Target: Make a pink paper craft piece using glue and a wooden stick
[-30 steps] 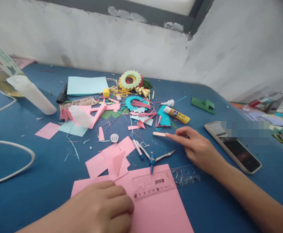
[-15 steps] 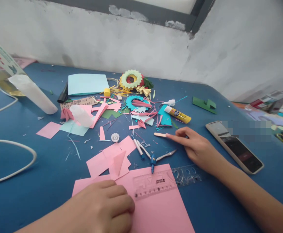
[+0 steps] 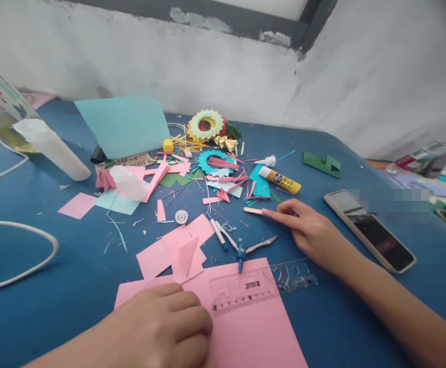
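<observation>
My left hand (image 3: 161, 324) rests curled on a large pink paper sheet (image 3: 253, 332) at the near edge. Its fingertips are hidden, so anything inside them does not show. Out to the right, my right hand (image 3: 309, 230) is closed on a flat wooden craft stick (image 3: 252, 210), with the index finger along it. A clear plastic ruler (image 3: 245, 291) lies across the sheet's top right corner. Just beyond it are a compass (image 3: 241, 250), opened wide, and a white-and-blue pen-like piece (image 3: 217, 234). Cut pink squares (image 3: 157, 258) overlap above the sheet.
Paper scraps, a glue stick (image 3: 282, 180) and folded paper rings (image 3: 206, 124) cover the middle. A light blue sheet (image 3: 126, 128) stands tilted up at the back. A phone (image 3: 372, 232) lies right; a bottle (image 3: 4, 107), a translucent tube (image 3: 54, 148) and a white cable (image 3: 52, 240) lie left.
The light blue sheet at the back has risen from lying low to a steep tilt, its upper left corner shifted up and left. Both hands have stayed nearly still.
</observation>
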